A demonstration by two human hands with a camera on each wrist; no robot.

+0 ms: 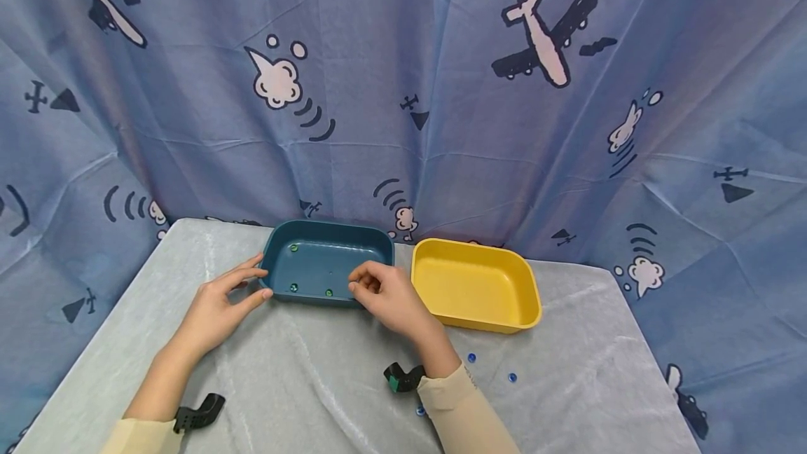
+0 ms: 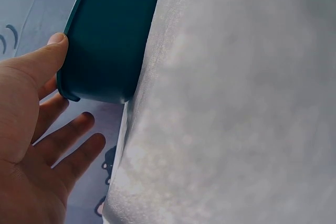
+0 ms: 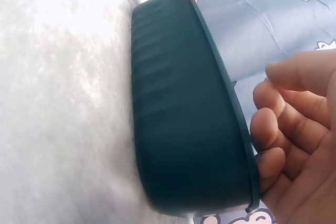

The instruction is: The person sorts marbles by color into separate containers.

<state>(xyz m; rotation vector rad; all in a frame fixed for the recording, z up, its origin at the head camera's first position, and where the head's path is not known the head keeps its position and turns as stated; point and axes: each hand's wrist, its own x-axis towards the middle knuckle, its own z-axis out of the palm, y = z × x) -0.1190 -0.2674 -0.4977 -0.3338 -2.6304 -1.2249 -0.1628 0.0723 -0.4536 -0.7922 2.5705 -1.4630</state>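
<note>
A dark teal plastic bin [image 1: 332, 231] stands at the back of the table with three small green glass beads [image 1: 293, 287] on its floor. My left hand [image 1: 217, 307] holds the left end of the bin. Its thumb lies on the rim and the other fingers spread past the corner in the left wrist view. My right hand [image 1: 394, 300] hovers at the near right corner of the bin. Its fingers are curled, with thumb and index tips together in the right wrist view, and nothing shows between them.
A yellow plastic bin [image 1: 485, 322] sits right of the teal one. Small blue glass beads [image 1: 471, 357] lie on the grey cloth-covered table [image 1: 586, 370] near my right forearm. A blue patterned curtain [image 1: 378, 76] hangs behind. Black wrist mounts [image 1: 200, 413] jut from both wrists.
</note>
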